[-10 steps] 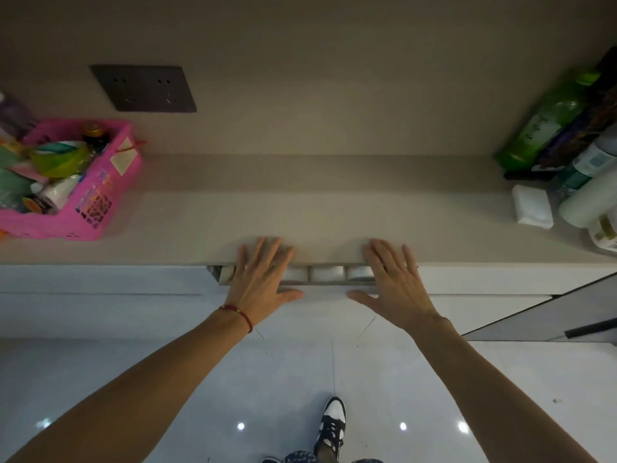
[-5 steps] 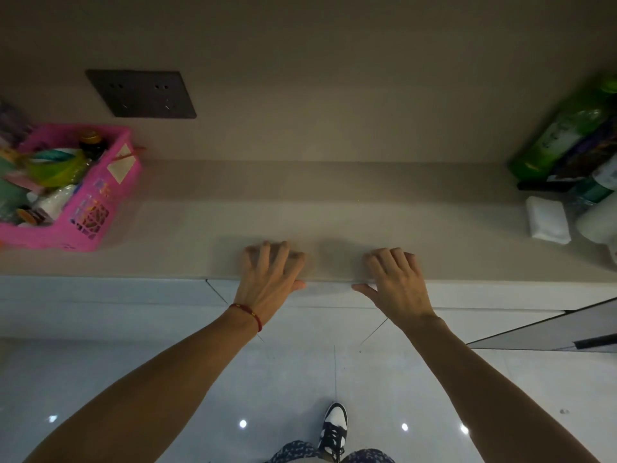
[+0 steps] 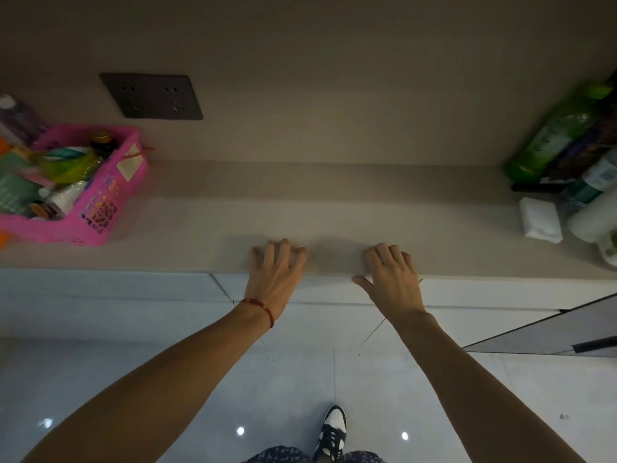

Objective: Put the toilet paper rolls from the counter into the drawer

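Observation:
The white drawer (image 3: 330, 292) under the beige counter (image 3: 334, 222) is pushed in flush, so the toilet paper rolls inside it are hidden. My left hand (image 3: 275, 279), with a red string bracelet at the wrist, lies flat against the drawer front, its fingers curled over the counter edge. My right hand (image 3: 392, 282) presses the drawer front the same way, a little to the right. Both hands hold nothing. A white paper roll (image 3: 591, 222) lies on the counter at the far right.
A pink basket (image 3: 100, 212) full of small items stands on the counter at the left. Green and dark bottles (image 3: 554, 138) and a folded white cloth (image 3: 541, 220) crowd the right end. A dark socket plate (image 3: 152, 96) is on the wall. A grey panel (image 3: 547, 332) juts out at lower right.
A second ago the drawer stood slightly open with white rolls showing in the gap. Both hands pushed it in, and it is now shut with the rolls out of sight.

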Tool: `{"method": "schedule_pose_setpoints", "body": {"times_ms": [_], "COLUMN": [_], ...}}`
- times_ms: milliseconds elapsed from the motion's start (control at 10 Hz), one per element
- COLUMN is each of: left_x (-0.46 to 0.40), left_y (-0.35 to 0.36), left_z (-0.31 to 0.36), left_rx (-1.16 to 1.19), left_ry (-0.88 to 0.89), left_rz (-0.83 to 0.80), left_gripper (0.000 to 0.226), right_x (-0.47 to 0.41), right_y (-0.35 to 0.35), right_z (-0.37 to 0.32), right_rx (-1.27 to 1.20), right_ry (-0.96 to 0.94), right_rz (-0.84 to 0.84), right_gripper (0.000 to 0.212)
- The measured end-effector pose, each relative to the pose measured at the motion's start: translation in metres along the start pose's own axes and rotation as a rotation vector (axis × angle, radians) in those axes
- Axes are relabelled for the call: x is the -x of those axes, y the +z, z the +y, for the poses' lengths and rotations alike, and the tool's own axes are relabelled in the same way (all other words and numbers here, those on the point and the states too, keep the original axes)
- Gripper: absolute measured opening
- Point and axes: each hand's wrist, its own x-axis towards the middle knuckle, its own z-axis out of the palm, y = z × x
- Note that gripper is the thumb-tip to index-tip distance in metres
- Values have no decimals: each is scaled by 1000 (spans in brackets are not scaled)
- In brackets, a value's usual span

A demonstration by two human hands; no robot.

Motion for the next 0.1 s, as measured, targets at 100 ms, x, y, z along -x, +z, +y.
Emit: {"method": "schedule_pose_setpoints", "body": {"times_ms": [100], "left_x": [44], "left_y": [8], "left_z": [-3], "left_rx": [94], "left_ry": [55], "left_rz": [68], "left_gripper": [56], "right_x": [6], "right_y": [-24], "right_z": [0], "right_rx": [-426], "right_ry": [198], "right_rz": [40], "right_gripper": [38]}}
